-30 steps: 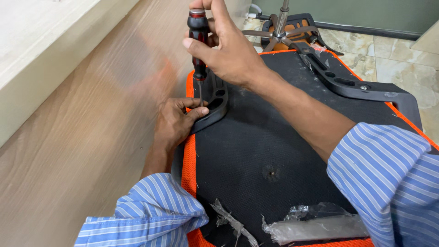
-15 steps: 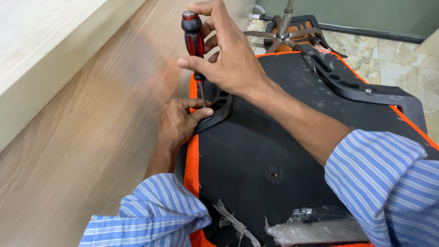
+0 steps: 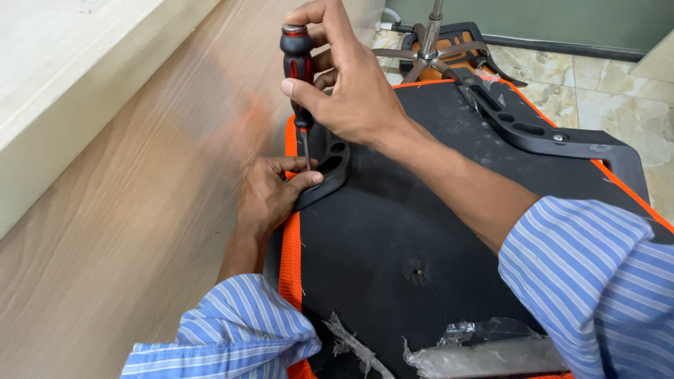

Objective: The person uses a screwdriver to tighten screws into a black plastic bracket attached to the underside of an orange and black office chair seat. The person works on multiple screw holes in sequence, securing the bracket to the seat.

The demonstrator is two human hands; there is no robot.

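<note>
An upturned chair seat (image 3: pixel 393 210), black underneath with orange mesh edging, lies in front of me. My right hand (image 3: pixel 351 84) grips a red and black screwdriver (image 3: pixel 298 70) held upright, its tip down on a black plastic armrest bracket (image 3: pixel 330 165) at the seat's left edge. My left hand (image 3: pixel 270 196) pinches that bracket where the tip meets it. A second black armrest bracket (image 3: pixel 540 133) runs along the seat's right side.
A wood-grain panel (image 3: pixel 126 210) stands close on the left, with a pale ledge (image 3: pixel 63 77) above it. A chair base with a metal post (image 3: pixel 432 42) lies on the tiled floor (image 3: pixel 604 84) beyond. Torn clear plastic wrap (image 3: pixel 477 351) lies at the seat's near edge.
My right hand and the screwdriver have shifted slightly as the view moved closer. My left hand stays on the bracket.
</note>
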